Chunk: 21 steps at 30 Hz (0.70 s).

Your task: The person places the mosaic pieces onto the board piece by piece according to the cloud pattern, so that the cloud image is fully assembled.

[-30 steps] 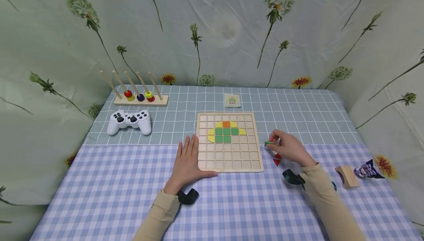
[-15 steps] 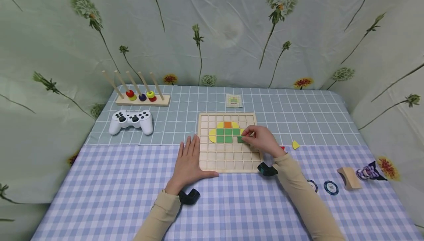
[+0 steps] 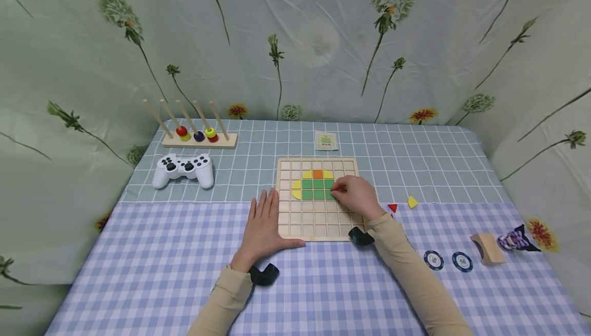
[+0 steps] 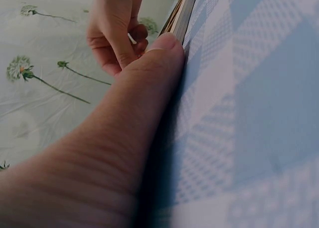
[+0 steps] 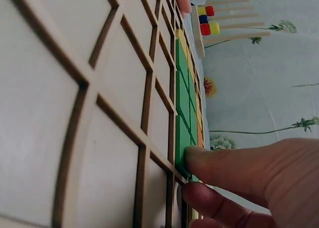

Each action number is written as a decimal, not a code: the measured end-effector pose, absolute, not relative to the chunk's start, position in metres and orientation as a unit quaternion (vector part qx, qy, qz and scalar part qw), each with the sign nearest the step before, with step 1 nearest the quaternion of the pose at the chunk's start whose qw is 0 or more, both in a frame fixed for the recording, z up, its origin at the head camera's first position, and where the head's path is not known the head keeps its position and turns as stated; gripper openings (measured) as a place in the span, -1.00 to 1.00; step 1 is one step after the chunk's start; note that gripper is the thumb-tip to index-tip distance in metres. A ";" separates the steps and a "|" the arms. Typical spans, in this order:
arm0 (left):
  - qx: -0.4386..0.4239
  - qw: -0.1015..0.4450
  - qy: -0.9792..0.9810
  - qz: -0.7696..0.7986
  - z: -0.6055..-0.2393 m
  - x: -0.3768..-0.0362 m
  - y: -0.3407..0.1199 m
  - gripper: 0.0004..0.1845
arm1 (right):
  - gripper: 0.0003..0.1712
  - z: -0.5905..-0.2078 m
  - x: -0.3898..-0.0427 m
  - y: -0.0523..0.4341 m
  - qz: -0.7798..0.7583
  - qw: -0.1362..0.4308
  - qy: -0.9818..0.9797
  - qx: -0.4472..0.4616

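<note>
A wooden grid board lies on the checked cloth, with green, yellow and orange tiles filling its upper middle cells. My right hand is over the board's right side and pinches a green tile at the right end of the green patch. In the right wrist view the fingertips hold that green tile down in a cell of the board. My left hand lies flat on the cloth. Its thumb runs along the board's edge.
A red triangle and a yellow piece lie right of the board. Two poker chips, a wooden block and a purple toy sit at the near right. A white controller, peg rack and pattern card are behind.
My right hand carried the green tile from the cloth right of the board leftward onto the board, then lowered it at the green patch. The left hand stayed put.
</note>
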State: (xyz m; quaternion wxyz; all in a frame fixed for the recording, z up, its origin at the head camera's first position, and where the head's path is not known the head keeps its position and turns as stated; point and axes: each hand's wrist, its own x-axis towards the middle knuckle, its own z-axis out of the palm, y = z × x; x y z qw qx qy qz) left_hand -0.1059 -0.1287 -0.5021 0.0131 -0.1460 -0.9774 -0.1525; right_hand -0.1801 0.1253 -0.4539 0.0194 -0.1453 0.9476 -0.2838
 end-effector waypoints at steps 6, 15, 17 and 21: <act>-0.146 0.013 -0.977 -0.153 -0.502 -0.106 -0.129 0.46 | -0.93 -0.453 -0.179 0.125 -0.275 0.020 0.951 -0.143; -0.149 0.026 -0.976 -0.158 -0.503 -0.105 -0.129 0.47 | -0.86 -0.441 -0.167 0.159 -0.295 -0.008 0.947 -0.126; -0.148 0.025 -0.976 -0.156 -0.503 -0.106 -0.130 0.47 | -0.84 -0.438 -0.165 0.173 -0.289 -0.021 0.950 -0.114; -0.148 0.023 -0.976 -0.156 -0.504 -0.106 -0.130 0.47 | -0.79 -0.434 -0.162 0.204 -0.266 -0.040 0.960 -0.073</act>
